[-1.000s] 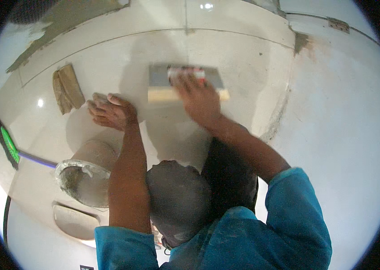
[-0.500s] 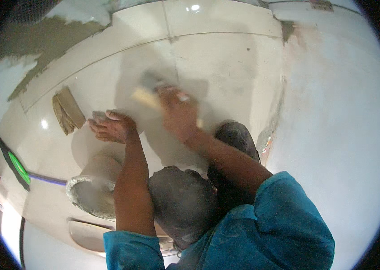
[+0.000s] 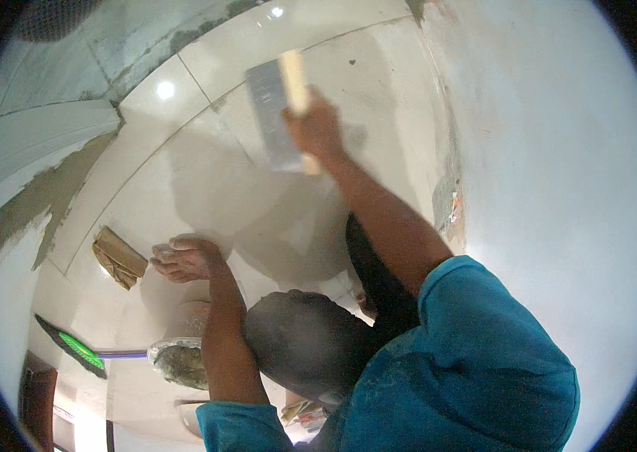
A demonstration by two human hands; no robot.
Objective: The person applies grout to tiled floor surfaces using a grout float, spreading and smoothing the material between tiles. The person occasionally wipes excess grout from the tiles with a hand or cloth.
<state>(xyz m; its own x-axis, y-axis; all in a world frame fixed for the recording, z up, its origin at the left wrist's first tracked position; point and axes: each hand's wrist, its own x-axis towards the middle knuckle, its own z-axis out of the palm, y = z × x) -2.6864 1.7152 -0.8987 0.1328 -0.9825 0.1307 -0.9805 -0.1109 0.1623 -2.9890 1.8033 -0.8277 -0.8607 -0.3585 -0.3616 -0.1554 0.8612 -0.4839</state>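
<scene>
My right grip (image 3: 314, 124) clamps trowel (image 3: 268, 113), swung lengthwise since earlier, now between eleven and twelve o'clock. Left grip (image 3: 185, 261), near nine, half-curled; cannot tell if pinching anything. Brown cardboard (image 3: 119, 258) beside it. Left forearm (image 3: 228, 331) partly blocks bucket (image 3: 185, 322).

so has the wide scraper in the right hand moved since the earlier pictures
Yes: the wide scraper in the right hand has turned and moved closer to the dark spot on the tiled floor.
</scene>
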